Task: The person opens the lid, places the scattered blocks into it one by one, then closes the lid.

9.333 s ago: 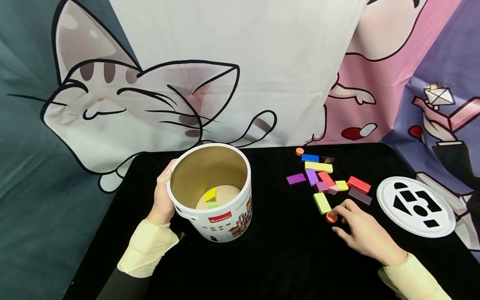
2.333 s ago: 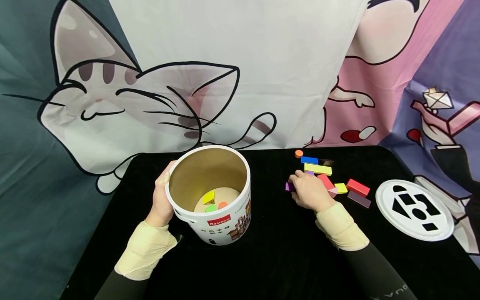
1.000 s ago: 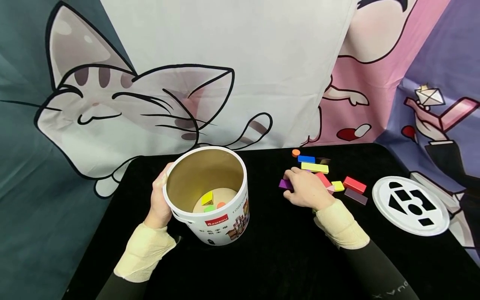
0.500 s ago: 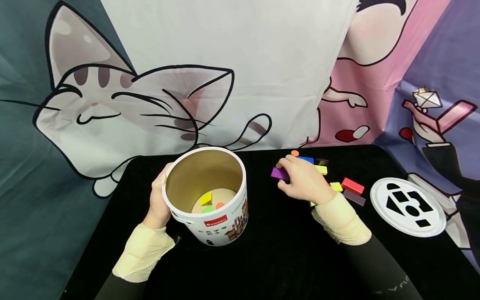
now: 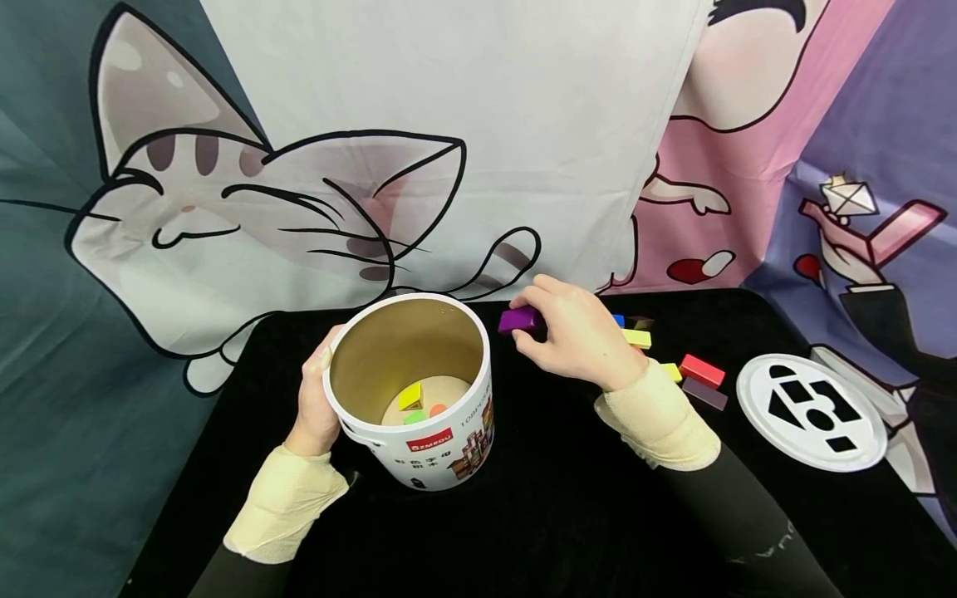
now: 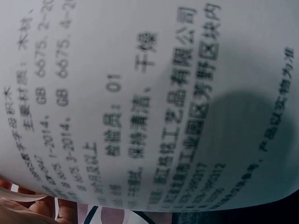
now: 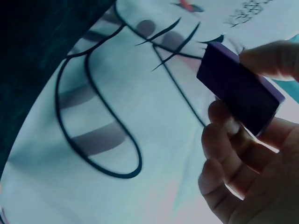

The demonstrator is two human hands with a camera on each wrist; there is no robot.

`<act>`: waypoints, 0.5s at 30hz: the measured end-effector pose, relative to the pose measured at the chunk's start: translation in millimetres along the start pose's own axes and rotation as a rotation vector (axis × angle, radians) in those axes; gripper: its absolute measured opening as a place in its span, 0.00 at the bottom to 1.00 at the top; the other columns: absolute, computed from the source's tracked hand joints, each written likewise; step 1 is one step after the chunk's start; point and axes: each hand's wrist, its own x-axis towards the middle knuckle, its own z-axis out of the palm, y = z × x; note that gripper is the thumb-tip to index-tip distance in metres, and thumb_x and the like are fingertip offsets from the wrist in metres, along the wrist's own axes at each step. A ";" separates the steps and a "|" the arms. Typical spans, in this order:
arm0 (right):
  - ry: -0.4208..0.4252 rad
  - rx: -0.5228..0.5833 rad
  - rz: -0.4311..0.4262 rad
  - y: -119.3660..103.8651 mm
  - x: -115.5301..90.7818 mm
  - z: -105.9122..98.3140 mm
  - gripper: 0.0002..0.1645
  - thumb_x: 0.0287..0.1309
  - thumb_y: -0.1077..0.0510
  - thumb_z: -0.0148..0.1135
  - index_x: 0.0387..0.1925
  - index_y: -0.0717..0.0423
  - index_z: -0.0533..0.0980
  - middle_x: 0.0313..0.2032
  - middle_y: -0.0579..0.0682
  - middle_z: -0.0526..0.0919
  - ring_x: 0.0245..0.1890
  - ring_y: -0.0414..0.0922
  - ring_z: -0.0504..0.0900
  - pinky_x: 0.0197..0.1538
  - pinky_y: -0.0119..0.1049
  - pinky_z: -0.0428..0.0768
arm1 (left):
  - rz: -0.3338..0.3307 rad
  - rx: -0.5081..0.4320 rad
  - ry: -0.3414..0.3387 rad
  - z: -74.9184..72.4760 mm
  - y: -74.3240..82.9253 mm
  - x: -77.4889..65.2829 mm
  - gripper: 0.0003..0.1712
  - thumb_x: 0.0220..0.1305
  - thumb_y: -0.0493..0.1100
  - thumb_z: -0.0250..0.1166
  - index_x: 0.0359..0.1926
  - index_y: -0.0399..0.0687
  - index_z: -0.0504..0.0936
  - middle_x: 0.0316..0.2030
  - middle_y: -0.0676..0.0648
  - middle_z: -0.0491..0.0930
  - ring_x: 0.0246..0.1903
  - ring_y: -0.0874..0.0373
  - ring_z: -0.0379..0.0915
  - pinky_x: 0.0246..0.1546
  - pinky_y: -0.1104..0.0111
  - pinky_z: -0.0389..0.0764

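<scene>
My left hand (image 5: 316,407) grips the side of a white bucket (image 5: 399,457) with printed pictures and a red label. In the left wrist view the bucket's printed wall (image 6: 135,107) fills most of the picture, with some fingers (image 6: 44,205) at the lower left. On the bucket's floor lie a yellow triangular block (image 5: 410,396), a green block (image 5: 414,418) and an orange round block (image 5: 438,410). Just right of the rim, my right hand (image 5: 576,336) pinches a purple rectangular block (image 5: 518,321) between thumb and fingers, seen close in the right wrist view (image 7: 238,91).
Past my right hand lie a pale yellow block (image 5: 636,338), a red block (image 5: 701,370), a dark purple block (image 5: 704,394) and others partly hidden behind hand and sleeve. A white lid (image 5: 803,448) with shaped cutouts lies at the right. A printed cloth (image 5: 583,124) hangs behind the black table.
An orange round block that my right hand touched on the table is now in the bucket. The right hand has lifted a purple block and carried it left. My left hand stays on the bucket.
</scene>
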 end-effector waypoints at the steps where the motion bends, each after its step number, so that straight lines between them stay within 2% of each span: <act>1: 0.020 0.017 -0.008 -3.2 1.9 -1.1 0.17 0.49 0.49 0.62 0.41 0.49 0.81 0.33 0.39 0.74 0.28 0.39 0.72 0.34 0.36 0.72 | 0.004 0.003 -0.001 0.0 0.1 0.0 0.30 0.74 0.51 0.41 0.61 0.34 0.75 0.54 0.45 0.77 0.56 0.52 0.69 0.60 0.62 0.66; 11: 0.218 0.242 -0.033 -33.2 18.9 -11.4 0.15 0.51 0.51 0.65 0.42 0.49 0.82 0.33 0.38 0.75 0.30 0.35 0.72 0.34 0.29 0.71 | 0.001 0.016 0.018 1.8 0.8 -0.1 0.32 0.75 0.51 0.40 0.61 0.26 0.71 0.54 0.42 0.76 0.56 0.48 0.68 0.60 0.59 0.67; 15: 0.236 0.311 -0.055 -43.6 24.5 -12.8 0.15 0.51 0.52 0.66 0.43 0.50 0.82 0.33 0.38 0.75 0.30 0.38 0.73 0.35 0.30 0.72 | -0.011 0.024 0.029 2.3 0.7 0.1 0.33 0.74 0.51 0.41 0.61 0.24 0.69 0.54 0.40 0.76 0.56 0.47 0.68 0.59 0.59 0.67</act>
